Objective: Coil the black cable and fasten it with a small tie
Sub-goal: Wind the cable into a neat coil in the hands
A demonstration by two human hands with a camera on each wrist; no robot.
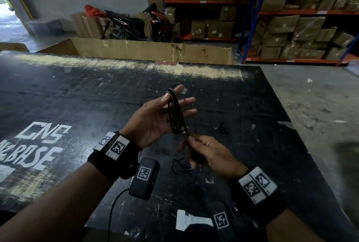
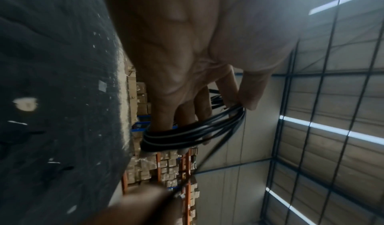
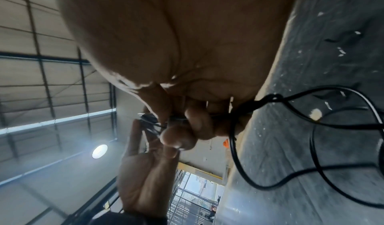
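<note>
Left hand (image 1: 153,123), fingers straight and spread, carries thin black cable (image 1: 175,114) loops; right hand (image 1: 208,154) fingers pinch its near strand.

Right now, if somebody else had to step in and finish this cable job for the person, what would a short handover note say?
Left hand: fingers spread, several loops of the black cable wound around them, thumb steadying the loops.
Right hand: pinches the running strand just below the coil, feeding it.
The uncoiled tail lies loose on the black table, below the hands.
Done: a few turns wound.
Left: wind in the tail, slip the coil off the fingers, fasten it. I cannot pick out a tie for certain; the small dark bit on the table might be it.
</note>
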